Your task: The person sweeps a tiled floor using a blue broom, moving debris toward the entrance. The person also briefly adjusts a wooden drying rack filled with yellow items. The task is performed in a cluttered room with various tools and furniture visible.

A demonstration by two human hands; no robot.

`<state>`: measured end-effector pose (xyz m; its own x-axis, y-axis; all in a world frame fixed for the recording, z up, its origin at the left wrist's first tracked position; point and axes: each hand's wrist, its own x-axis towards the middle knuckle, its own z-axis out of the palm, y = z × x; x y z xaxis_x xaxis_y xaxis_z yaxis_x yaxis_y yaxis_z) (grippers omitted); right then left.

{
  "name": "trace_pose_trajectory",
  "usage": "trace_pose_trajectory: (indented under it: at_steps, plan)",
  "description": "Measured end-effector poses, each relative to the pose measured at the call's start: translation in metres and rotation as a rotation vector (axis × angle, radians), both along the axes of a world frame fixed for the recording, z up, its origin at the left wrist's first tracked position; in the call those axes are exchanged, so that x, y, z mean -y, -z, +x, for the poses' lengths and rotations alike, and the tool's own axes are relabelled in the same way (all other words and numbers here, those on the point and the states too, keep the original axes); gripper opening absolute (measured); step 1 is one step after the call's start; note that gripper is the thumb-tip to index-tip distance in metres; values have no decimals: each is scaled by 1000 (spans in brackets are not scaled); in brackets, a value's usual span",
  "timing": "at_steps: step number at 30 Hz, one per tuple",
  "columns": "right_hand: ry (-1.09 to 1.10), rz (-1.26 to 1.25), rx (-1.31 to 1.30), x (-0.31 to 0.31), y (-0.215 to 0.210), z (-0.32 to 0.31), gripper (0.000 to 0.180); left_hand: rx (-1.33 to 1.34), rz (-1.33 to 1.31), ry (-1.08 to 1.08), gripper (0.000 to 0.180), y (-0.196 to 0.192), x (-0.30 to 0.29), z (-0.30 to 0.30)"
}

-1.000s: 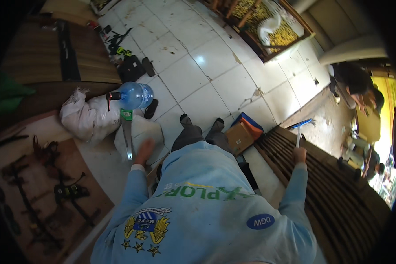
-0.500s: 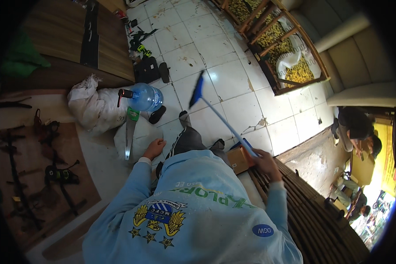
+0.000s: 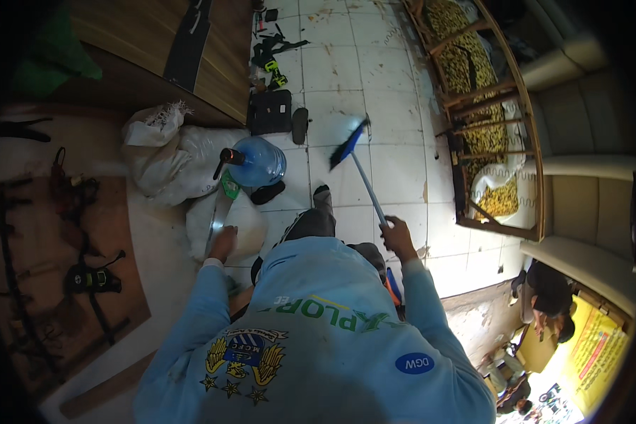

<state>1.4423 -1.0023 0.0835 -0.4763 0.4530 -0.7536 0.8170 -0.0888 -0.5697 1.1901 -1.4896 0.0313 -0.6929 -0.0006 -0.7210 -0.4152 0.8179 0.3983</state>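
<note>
- While the right hand (image 3: 397,237) was closed around the upper end of a broom (image 3: 357,166), the thin pale handle ran up and away from it to a blue brush head resting on the white tiled floor (image 3: 396,85).
- Left hand (image 3: 224,242) lay on or against the lower end of a long flat metal blade (image 3: 218,215) with a green piece near its top; whether the fingers gripped it or only touched it could not be told.
- That blade leaned among white sacks (image 3: 164,157), just beside a large blue water bottle (image 3: 260,161) lying on its side with a dark cap.
- Both arms wore light blue sleeves, and the light blue sweatshirt (image 3: 311,339) filled the lower middle of the view.
- One shoe (image 3: 323,198) showed on the tiles, just left of the broom handle and below the brush head.
- A dark sandal (image 3: 299,125) and a flat black case (image 3: 270,111) lay on the floor above the bottle, well apart from the brush head.
- Wooden boards (image 3: 155,42) leaned at the upper left, with a dark strip lying across them.
- At the right stood a wooden frame (image 3: 502,92) with yellow patterned cloth behind it.
- Another person (image 3: 551,297) sat at the far lower right, well apart from the broom.
</note>
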Motion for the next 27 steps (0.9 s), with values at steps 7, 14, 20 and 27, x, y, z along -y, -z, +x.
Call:
trace_pose_trajectory:
  at_steps: [7, 14, 20, 27]
  plan:
    - [88, -63, -173, -27, -58, -87, 44, 0, 83, -112, 52, 15, -42, -52]
    - [102, -211, -256, -78, 38, -280, 46, 22, 132, 57, 53, -44, -133, -62]
    - [-169, -256, -152, -138, 80, -301, 36, -219, 113, 151, 42, -47, -67, -50]
    - [-246, 63, 55, -175, -8, -148, 42, 144, -92, -324, 43, -47, -70, 25]
